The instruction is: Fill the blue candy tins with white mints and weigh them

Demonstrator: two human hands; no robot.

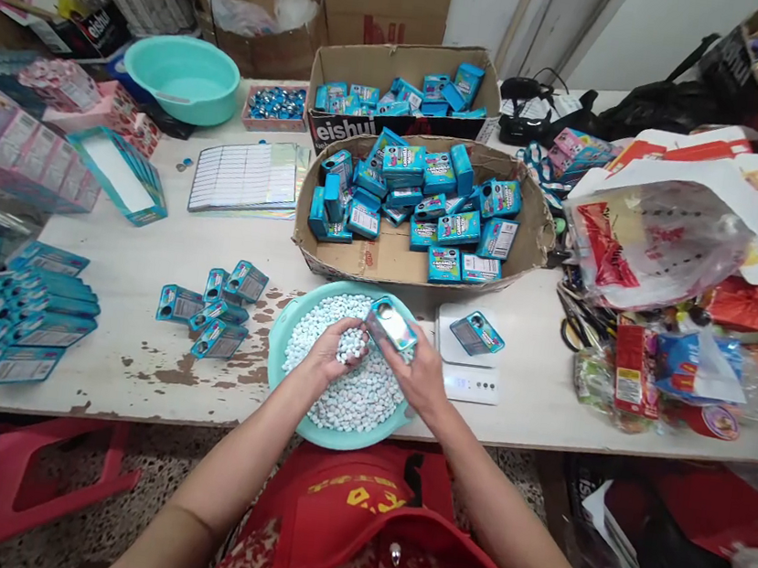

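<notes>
A turquoise basin full of small white candies stands at the table's front edge. Over it, my left hand is cupped around a heap of the candies. My right hand grips a small blue candy box, tilted, with its shiny side up, close beside the left hand. To the right, a similar blue box lies on the plate of a white digital scale. Several more blue boxes lie loose on the table to the left of the basin.
Behind the basin, an open cardboard box holds many blue boxes, with another carton beyond it. Stacked blue boxes are at far left. Paper sheets lie at back left; scissors and bagged sweets are at right.
</notes>
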